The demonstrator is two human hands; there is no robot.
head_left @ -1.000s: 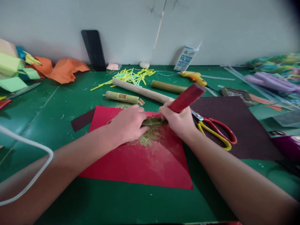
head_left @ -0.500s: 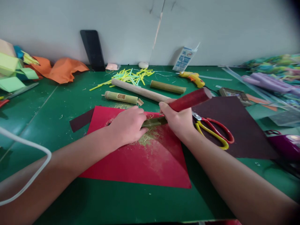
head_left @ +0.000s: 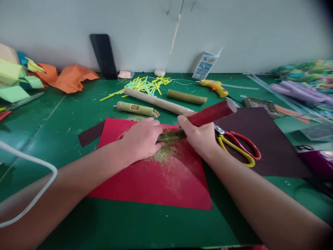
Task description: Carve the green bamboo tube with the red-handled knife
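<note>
My left hand [head_left: 143, 139] is closed around a green bamboo tube [head_left: 169, 136], pressing it down on a red sheet [head_left: 153, 180]. My right hand [head_left: 200, 135] grips a tool with a thick, round dark-red handle [head_left: 213, 113], tilted up to the right. The tool's working end is hidden by my hand, at the tube's right part. Greenish bamboo dust [head_left: 162, 154] lies on the sheet below the tube. Behind my hands lie a bamboo piece with a cut-out window [head_left: 135, 108], a pale wooden stick [head_left: 156, 100] and another bamboo tube [head_left: 187, 97].
Scissors with red and yellow handles [head_left: 241, 147] lie on a dark sheet [head_left: 275, 152] by my right wrist. Farther back are a yellow glue gun [head_left: 214, 86], yellow-green strips [head_left: 148, 85] and a phone [head_left: 104, 57] leaning on the wall. A white cable [head_left: 33, 161] loops over my left forearm.
Almost nothing differs. The whole view has shifted very slightly; both hands keep their grips, and the red handle sits a touch lower.
</note>
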